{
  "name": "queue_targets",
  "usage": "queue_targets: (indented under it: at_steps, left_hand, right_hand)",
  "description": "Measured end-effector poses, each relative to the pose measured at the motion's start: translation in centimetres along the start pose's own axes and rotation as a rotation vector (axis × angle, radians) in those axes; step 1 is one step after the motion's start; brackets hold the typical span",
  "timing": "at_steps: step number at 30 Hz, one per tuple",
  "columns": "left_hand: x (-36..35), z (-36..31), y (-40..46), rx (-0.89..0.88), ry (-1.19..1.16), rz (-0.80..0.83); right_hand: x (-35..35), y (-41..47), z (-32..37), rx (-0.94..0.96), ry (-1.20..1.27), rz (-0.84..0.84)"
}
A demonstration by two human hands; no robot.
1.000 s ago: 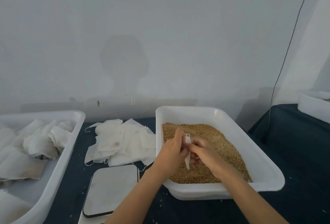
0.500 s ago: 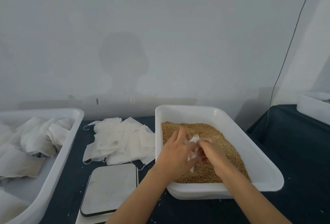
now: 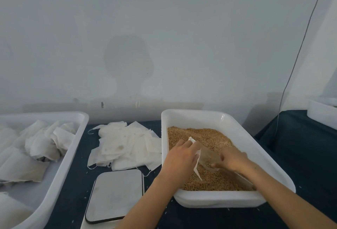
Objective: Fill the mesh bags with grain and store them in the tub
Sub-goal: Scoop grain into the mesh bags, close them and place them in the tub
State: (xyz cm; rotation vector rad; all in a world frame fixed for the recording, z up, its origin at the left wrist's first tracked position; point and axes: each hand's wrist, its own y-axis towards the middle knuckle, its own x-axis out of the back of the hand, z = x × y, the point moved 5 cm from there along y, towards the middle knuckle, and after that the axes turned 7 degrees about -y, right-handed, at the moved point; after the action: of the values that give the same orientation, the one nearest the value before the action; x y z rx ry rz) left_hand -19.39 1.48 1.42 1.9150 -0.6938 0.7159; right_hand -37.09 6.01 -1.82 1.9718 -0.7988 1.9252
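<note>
Two hands: we work over the grain tray, both arms reaching in from the near edge.
Bag (image 3: 197,154): one white mesh bag, held over the grain between our hands, its mouth spread toward the right; the far half looks sheer and blurred.
Left hand (image 3: 180,157): our fingers curl round the bag's left edge and pinch it, a strip of fabric hanging below the palm.
Right hand (image 3: 232,160): fingers curled at the bag's right side, just above the grain; blur hides whether we grip the mesh or scoop grain, so we cannot tell.
Grain (image 3: 209,137): tan heap filling the tray, piled higher at the far end.
Tray (image 3: 237,199): white, right of centre on the dark table (image 3: 300,155).
Empty bags (image 3: 127,144): loose white pile on the table just left of the tray, nothing between it and our left hand but the tray wall.
Scale (image 3: 114,194): flat grey plate near us, below that pile.
Tub (image 3: 60,170): white, far left, well apart from the tray, with filled bags (image 3: 42,143) lying inside.
Wall (image 3: 164,46): pale, with a thin cable (image 3: 299,53) hanging down on the right.
</note>
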Motion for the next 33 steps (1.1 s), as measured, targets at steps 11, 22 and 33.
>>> queue_targets:
  at_steps: [11,22,33]
  left_hand:
    - [-0.2,0.7,-0.1,0.143,-0.045,0.004]
    - [0.5,1.4,-0.3,0.249,0.134,-0.113]
    - [0.5,1.7,-0.1,0.242,0.148,-0.097]
  right_hand:
    - [2.2,-2.4,-0.7,0.119,0.096,-0.098]
    - [6.5,-3.4,-2.2,0.375,-0.571,-0.208]
    - [0.7,-3.9,2.7,0.58,-0.21,-0.207]
